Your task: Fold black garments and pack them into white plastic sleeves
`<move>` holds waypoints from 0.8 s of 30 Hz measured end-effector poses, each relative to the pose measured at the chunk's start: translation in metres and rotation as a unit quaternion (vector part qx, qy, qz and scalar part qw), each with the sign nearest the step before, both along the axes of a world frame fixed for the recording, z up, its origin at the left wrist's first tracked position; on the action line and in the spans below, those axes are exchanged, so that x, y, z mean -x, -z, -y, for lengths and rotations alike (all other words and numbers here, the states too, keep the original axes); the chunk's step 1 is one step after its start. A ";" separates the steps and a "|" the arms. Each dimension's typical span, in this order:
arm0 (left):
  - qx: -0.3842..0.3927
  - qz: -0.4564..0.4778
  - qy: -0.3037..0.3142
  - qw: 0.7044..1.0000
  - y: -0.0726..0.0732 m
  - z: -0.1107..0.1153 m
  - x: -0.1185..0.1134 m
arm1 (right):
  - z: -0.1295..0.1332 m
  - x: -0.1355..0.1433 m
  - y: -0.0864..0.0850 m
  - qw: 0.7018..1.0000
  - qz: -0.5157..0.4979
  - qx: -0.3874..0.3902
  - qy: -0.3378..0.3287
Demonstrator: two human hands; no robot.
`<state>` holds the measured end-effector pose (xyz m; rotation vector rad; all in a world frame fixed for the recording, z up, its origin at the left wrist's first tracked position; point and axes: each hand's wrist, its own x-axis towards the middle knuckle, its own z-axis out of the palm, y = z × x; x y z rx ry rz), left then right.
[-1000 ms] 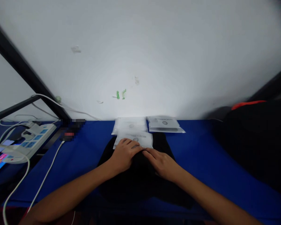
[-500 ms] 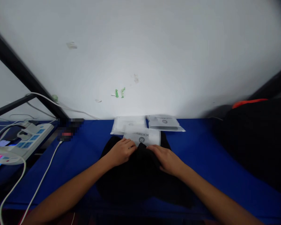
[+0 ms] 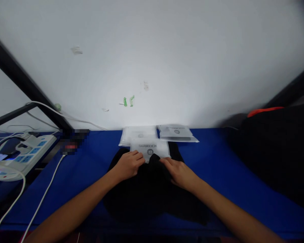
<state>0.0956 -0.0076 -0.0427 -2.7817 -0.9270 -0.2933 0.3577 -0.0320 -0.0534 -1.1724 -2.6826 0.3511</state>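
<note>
A large piece of black cloth [image 3: 147, 195] is spread over the blue tabletop in front of me, its outline hard to make out in the dark. On its far part lies a frosted plastic bag [image 3: 150, 145] with grey print and a round logo. My left hand [image 3: 129, 166] is closed at the bag's near left edge, fingertips pressed together; whether cloth is caught there too is hidden. My right hand [image 3: 180, 171] pinches a raised fold of the black cloth at the bag's near right edge.
Behind lie more frosted bags [image 3: 139, 133], one at the right [image 3: 177, 132], against the wall. A power strip [image 3: 32, 157] with cables stands left, a white cable [image 3: 47, 194] crossing the table. A large black item [image 3: 281, 155] with an orange strip fills the right.
The printed bag has shifted slightly left, with my left hand moving along, and more of its lettering shows. My right hand stays at the cloth fold. The view has moved a little.
</note>
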 end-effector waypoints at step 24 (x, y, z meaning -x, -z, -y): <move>0.169 -0.013 -0.057 0.984 -0.023 -0.005 -0.031 | 0.001 0.005 0.008 0.999 -0.006 -0.047 -0.020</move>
